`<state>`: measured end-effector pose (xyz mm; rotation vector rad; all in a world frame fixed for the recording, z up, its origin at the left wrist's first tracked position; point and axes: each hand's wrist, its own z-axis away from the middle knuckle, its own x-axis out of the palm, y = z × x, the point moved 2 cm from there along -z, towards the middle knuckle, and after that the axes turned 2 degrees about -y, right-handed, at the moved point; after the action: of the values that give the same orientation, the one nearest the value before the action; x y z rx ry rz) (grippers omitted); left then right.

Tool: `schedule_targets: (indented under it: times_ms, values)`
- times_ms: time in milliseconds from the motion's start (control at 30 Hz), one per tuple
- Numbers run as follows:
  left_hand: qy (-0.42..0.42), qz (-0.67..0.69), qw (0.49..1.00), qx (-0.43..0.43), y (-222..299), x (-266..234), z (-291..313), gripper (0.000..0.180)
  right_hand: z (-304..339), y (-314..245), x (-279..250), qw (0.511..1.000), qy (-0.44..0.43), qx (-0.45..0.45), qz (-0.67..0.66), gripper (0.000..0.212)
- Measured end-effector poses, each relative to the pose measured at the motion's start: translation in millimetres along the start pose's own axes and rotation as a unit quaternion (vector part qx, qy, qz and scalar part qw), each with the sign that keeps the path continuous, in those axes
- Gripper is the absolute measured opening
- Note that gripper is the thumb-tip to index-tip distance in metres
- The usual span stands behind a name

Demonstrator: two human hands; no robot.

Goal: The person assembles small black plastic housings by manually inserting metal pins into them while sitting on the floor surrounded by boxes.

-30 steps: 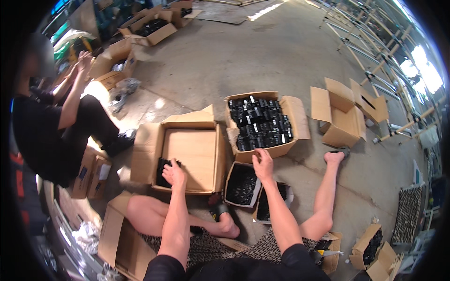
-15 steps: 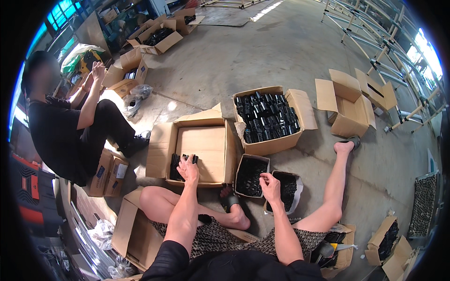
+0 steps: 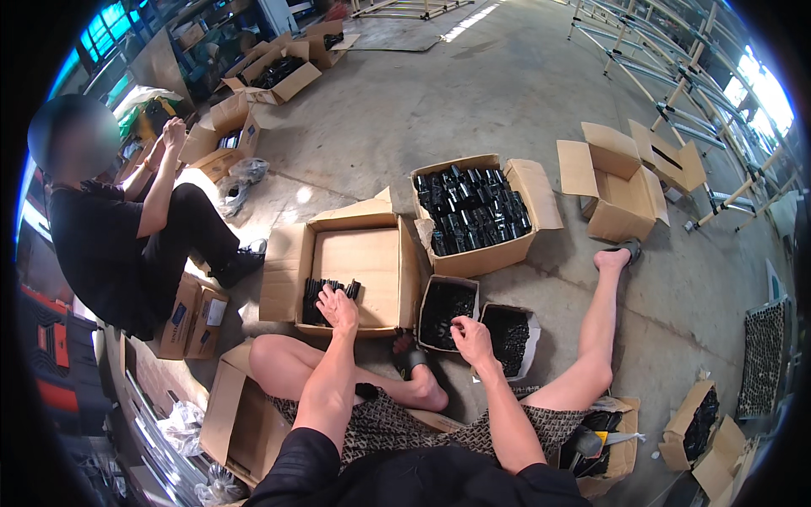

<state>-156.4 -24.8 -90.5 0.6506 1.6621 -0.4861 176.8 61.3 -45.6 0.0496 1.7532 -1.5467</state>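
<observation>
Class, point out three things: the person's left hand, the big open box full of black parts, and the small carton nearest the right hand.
left hand (image 3: 338, 308), head view, back of hand.
box of black parts (image 3: 494, 255), head view, front wall.
small carton (image 3: 427, 297), head view, left rim.

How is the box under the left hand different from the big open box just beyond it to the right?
The box under the left hand holds only a short row of black parts at its near-left edge, its cardboard floor mostly bare. The big box is heaped full of black parts. Both are brown cardboard with flaps open, on the concrete floor.
</observation>
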Motion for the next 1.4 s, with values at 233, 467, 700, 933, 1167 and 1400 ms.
schedule_targets:
  times_ms: [233,467,700,933,1167,1400]
  values:
    - [0.002,0.175,0.981,0.082,26,-12,2,0.027,-3,-11,13,0.998,-0.026,0.011,-0.051,0.022]
    - [-0.117,0.511,0.851,0.037,59,-24,4,0.032,-24,-45,39,0.979,-0.085,0.047,-0.178,0.033]
    - [-0.187,0.608,0.772,0.004,111,-65,53,0.035,-35,-40,62,0.854,-0.128,0.115,-0.491,0.036]
    - [-0.236,0.553,0.799,-0.01,116,-56,58,0.045,-18,-43,64,0.956,-0.028,0.1,-0.275,0.047]
    - [-0.268,0.561,0.781,-0.05,121,-49,66,0.044,5,-41,95,0.968,0.077,0.013,-0.238,0.056]
    - [-0.362,0.642,0.669,-0.09,112,-38,55,0.038,9,-54,78,0.892,-0.021,0.104,-0.439,0.052]
